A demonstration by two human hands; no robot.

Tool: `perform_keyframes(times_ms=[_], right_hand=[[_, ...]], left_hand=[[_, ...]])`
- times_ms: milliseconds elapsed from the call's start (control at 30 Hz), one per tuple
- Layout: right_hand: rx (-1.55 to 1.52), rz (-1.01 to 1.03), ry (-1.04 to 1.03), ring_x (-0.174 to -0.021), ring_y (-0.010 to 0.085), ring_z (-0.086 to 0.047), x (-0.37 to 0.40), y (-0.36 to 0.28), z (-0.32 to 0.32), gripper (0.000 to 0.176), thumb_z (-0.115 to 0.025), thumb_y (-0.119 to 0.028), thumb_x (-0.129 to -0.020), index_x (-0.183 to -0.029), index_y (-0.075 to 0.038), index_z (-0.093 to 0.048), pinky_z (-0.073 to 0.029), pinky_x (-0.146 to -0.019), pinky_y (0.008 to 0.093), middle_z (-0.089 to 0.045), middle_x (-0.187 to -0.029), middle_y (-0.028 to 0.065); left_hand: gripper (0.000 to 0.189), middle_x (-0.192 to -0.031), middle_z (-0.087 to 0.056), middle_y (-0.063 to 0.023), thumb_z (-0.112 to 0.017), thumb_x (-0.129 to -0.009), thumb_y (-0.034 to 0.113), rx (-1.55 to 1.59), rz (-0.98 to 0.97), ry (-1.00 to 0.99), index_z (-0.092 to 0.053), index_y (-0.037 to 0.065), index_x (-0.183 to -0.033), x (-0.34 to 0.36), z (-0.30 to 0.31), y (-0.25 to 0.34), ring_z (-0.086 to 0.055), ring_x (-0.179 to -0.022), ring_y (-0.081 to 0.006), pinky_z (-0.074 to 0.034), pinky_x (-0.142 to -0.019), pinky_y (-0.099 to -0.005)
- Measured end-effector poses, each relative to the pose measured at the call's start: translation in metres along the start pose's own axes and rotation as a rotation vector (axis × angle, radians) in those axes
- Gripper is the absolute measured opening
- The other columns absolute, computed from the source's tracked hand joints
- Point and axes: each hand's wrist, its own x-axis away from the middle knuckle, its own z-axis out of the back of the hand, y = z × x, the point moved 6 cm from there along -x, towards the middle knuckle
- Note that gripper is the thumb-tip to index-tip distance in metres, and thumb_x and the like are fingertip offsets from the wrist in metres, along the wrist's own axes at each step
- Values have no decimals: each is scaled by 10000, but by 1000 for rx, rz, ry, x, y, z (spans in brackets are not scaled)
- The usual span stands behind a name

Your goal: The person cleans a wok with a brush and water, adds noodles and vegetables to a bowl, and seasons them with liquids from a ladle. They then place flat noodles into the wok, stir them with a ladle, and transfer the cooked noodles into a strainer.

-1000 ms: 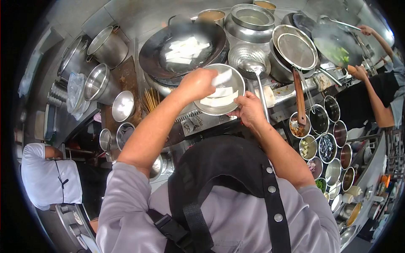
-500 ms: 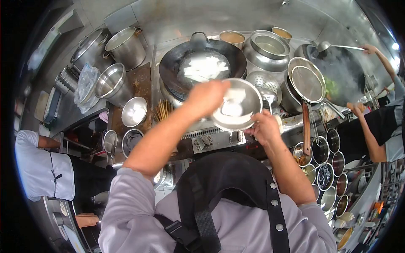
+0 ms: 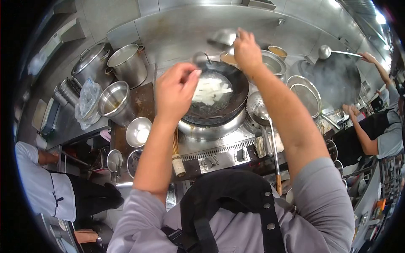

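A black wok (image 3: 239,81) sits on the burner, with pale white strips (image 3: 211,92) lying in clear liquid inside. My left hand (image 3: 177,88) is above the wok's left side, its fingers curled in toward the thumb; whether anything is between them I cannot make out. Beyond the wok, my right hand (image 3: 248,49) grips the rim of a metal bowl (image 3: 227,37), which is tilted and smeared by motion. Right of the wok rest a perforated skimmer (image 3: 255,103) and a ladle (image 3: 261,113), their handles pointing toward me.
Left of the wok are a small steel bowl (image 3: 138,131), a steel pot (image 3: 114,101) and a bundle of sticks (image 3: 175,147). A strainer (image 3: 304,95) lies at right. Beside it, a co-worker's hand (image 3: 368,58) holds a ladle over a steaming wok. Another person (image 3: 42,181) stands at left.
My right hand has carried the bowl from in front of the wok to behind it. My left hand has moved off the bowl, up and left over the wok.
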Motion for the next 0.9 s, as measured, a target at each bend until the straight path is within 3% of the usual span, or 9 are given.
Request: perform_keyframes(times_ms=[200, 333, 400, 567, 633, 733, 767, 800, 900], right_hand=[[-50, -13, 126, -1109, 340, -579, 2, 1, 30, 111, -613, -71, -800, -867, -40, -696, -584, -829, 422, -588, -1271, 125], [-6, -133, -528, -1114, 381, -590, 126, 19, -39, 148, -574, -68, -824, -895, -20, -695, -561, -878, 454, -589, -1261, 165], [-30, -232, -231, -1143, 386, -600, 156, 26, 8, 144, -577, -62, -824, -897, -3, -686, -532, -918, 454, -623, -1257, 198], [-289, -902, 124, -914, 198, -656, 294, 73, 203, 247, -537, 41, -762, -965, 66, -676, -524, -837, 312, -695, -1113, 138], [-691, -1461, 344, -859, 169, -636, 382, 73, 299, 181, -575, 7, -795, -951, 28, -665, -523, -790, 314, -684, -1020, 87], [-514, -1575, 876, -831, 182, -633, 544, 52, 496, 75, -612, -15, -802, -874, -3, -627, -523, -734, 296, -638, -892, 80], [-381, -1553, 1039, -810, 181, -622, 598, 29, 565, 36, -614, -21, -810, -840, -12, -598, -527, -709, 295, -608, -832, 64], [-194, -1532, 1165, -804, 193, -611, 635, -9, 629, 47, -614, -30, -814, -837, -23, -574, -549, -703, 320, -583, -817, 55], [404, -1399, 1537, -808, 255, -622, 735, -129, 776, 150, -613, -41, -823, -952, -21, -539, -630, -654, 500, -587, -920, 103]], left_hand=[[116, -755, -635, -24, -736, -865, 93, 126, 172, -38, -695, 27, -951, 81, 12, -62, -581, -675, -111, -469, -618, -266], [363, -1098, -640, -148, -727, -843, 177, -37, -11, -381, -627, 7, -1148, 120, -59, -75, -601, -1041, -310, -483, -903, -411], [703, -1465, -433, -210, -768, -818, 271, -175, -129, -579, -473, 29, -1409, 150, -105, -86, -402, -1367, -364, -324, -1127, -507], [789, -1593, -262, -214, -695, -860, 312, -450, -111, -782, -338, 72, -1521, 173, -155, -103, -216, -1485, -397, -223, -1139, -655], [768, -1473, -466, -216, -731, -741, 279, -444, -290, -600, -487, 66, -1437, 177, -160, -108, -397, -1392, -375, -323, -1090, -573], [730, -1533, -401, -219, -655, -890, 415, -517, -201, -801, -438, 50, -1484, 185, -161, -102, -378, -1415, -371, -261, -1166, -530], [669, -1540, -390, -224, -622, -954, 387, -265, -127, -662, -428, 20, -1479, 202, -173, -173, -401, -1399, -384, -271, -1177, -502], [693, -1511, -427, -230, -675, -940, 356, 43, 242, -620, -422, -14, -1468, 194, -152, -141, -438, -1369, -392, -314, -1167, -448], [505, -1311, -589, -256, -669, -960, 284, -220, -323, -295, -565, -75, -1299, 194, -110, -76, -576, -1198, -396, -423, -1054, -460]])
